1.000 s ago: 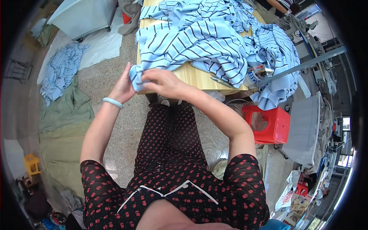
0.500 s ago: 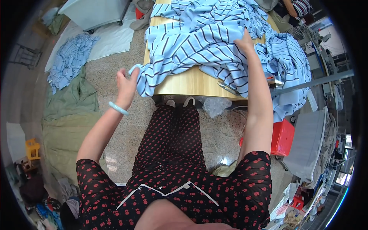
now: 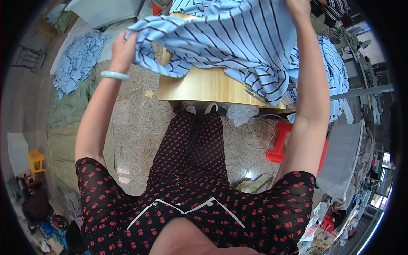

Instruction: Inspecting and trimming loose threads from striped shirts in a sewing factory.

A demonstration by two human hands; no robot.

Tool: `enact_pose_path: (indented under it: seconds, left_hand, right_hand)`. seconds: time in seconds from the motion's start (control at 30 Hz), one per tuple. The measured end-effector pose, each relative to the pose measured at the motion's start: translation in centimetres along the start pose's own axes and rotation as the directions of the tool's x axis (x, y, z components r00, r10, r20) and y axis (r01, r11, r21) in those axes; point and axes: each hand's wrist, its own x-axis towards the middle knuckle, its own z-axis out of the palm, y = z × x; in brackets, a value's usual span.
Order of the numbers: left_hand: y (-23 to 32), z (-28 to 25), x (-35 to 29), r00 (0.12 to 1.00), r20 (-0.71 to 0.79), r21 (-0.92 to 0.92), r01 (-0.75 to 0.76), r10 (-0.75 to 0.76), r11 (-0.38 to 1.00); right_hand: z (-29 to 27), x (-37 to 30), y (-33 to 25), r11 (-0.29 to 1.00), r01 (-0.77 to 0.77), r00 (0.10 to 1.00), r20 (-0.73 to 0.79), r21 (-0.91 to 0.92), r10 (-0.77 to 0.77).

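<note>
A light blue garment with dark stripes [image 3: 229, 44] is stretched between my two hands, lifted over the wooden table [image 3: 199, 87]. My left hand [image 3: 123, 51], a pale bangle at its wrist, pinches a bunched corner off the table's left edge. At the upper right my right hand [image 3: 300, 9] is closed on the garment's other end; its fingers are partly cut off by the picture's top. The lower folds still rest on the table, beside metal snips [image 3: 256, 95] at the front edge. More striped cloth [image 3: 333, 70] hangs over the table's right side.
A red stool [image 3: 277, 146] stands on the floor at right, near a pale cloth-sided cart [image 3: 342, 159]. A clear plastic bag [image 3: 240, 114] lies under the table front. At left are heaped striped cloth [image 3: 80, 59] and green fabric [image 3: 76, 144]. A metal bar [image 3: 361, 91] juts in from the right.
Both hands have moved up and away from me, raising the garment off the table and spreading it. More of the tabletop and the red stool now show.
</note>
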Motion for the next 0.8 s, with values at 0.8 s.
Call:
enact_pose_path:
  seconds: [0.8]
  left_hand:
    - [0.2,7.9,-8.0,0.9,0.413,-0.627,0.394,-0.142,0.672]
  right_hand:
    - [5.7,-23.9,-7.1,0.97,0.229,0.844,0.513,-0.085,-0.155]
